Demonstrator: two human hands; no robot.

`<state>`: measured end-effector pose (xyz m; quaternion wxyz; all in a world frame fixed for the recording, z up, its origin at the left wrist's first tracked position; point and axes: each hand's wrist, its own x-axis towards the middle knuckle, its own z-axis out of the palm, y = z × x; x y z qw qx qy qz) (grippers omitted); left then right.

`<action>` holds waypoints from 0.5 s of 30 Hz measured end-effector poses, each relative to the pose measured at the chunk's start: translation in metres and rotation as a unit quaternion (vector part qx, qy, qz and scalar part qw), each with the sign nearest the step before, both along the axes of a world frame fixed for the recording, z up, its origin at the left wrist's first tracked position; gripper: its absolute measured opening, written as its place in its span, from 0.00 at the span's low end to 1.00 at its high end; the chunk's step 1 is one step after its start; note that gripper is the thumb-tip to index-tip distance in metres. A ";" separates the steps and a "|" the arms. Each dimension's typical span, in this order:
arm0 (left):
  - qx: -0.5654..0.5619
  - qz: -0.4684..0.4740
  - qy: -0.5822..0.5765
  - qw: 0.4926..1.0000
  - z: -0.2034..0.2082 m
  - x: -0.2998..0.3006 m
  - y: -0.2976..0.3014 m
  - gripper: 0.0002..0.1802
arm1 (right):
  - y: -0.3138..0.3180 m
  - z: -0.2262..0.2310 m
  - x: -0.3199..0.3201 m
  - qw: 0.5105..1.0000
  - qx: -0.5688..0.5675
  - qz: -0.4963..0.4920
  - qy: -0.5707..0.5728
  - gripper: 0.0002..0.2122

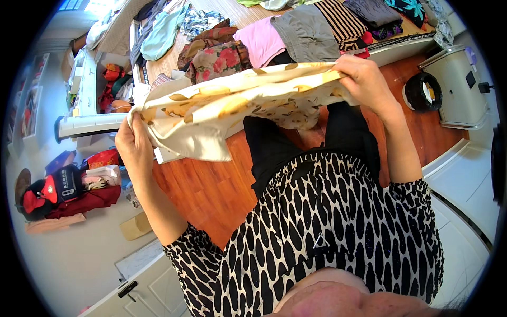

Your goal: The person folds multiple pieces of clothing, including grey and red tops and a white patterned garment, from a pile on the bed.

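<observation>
A cream garment with a yellow and brown floral print [211, 108] is stretched out in the air between my two hands, above my knees. My left hand [134, 140] grips its left end, fingers closed on the cloth. At the opposite end my right hand [364, 79] pinches the upper corner. The middle hangs in loose folds, and a plain pale flap droops beside my left hand. Just beyond it, on the bed [222, 10], lie a red-flowered garment [219, 62], a pink cloth [259, 42] and grey shorts [306, 34].
Striped clothing [340, 24] and a dark folded stack [372, 16] lie at the bed's far right. A black-lined bin [422, 91] stands right, by a pale cabinet [457, 87]. On the left are an open drawer [92, 127] and a heap of bags and clothes [74, 185].
</observation>
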<state>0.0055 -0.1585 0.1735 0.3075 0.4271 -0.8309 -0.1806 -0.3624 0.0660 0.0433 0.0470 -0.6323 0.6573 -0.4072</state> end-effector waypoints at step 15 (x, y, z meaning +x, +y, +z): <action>0.214 -0.076 0.268 0.936 -0.011 -0.027 -0.047 0.16 | -0.008 0.021 -0.024 0.999 -0.018 -0.033 -0.007 0.05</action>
